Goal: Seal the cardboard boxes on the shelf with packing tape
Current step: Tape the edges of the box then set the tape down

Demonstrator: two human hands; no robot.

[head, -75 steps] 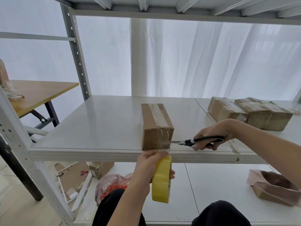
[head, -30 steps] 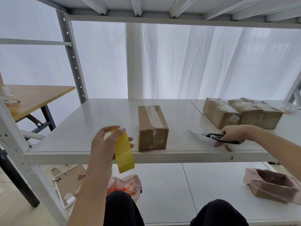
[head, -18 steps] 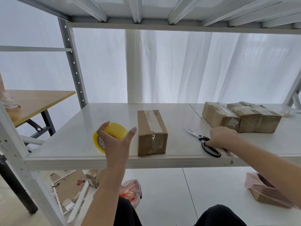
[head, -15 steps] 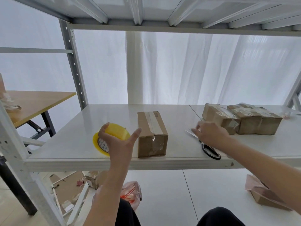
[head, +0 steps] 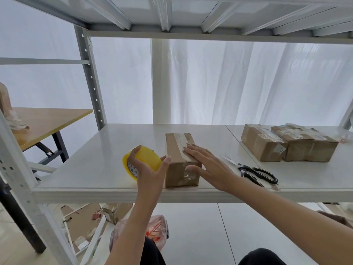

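Note:
A long cardboard box (head: 174, 150) with clear tape along its top and front end lies near the front of the white shelf (head: 99, 169). My right hand (head: 207, 165) lies flat on its right top edge, fingers straight, thumb against the taped front end. My left hand (head: 148, 169) grips a yellow roll of packing tape (head: 143, 159) just left of the box, low over the shelf. Black-handled scissors (head: 254, 172) lie on the shelf to the right of my right hand.
Two taped cardboard boxes (head: 263, 142) (head: 305, 146) sit side by side at the back right of the shelf. A wooden table (head: 47, 121) stands to the left. The lower shelf holds a pink plastic bag (head: 152, 230); cardboard scraps lie on the floor.
My right hand cut the tape, laid the scissors on the shelf and moved left onto the box. My left hand brought the tape roll up beside the box.

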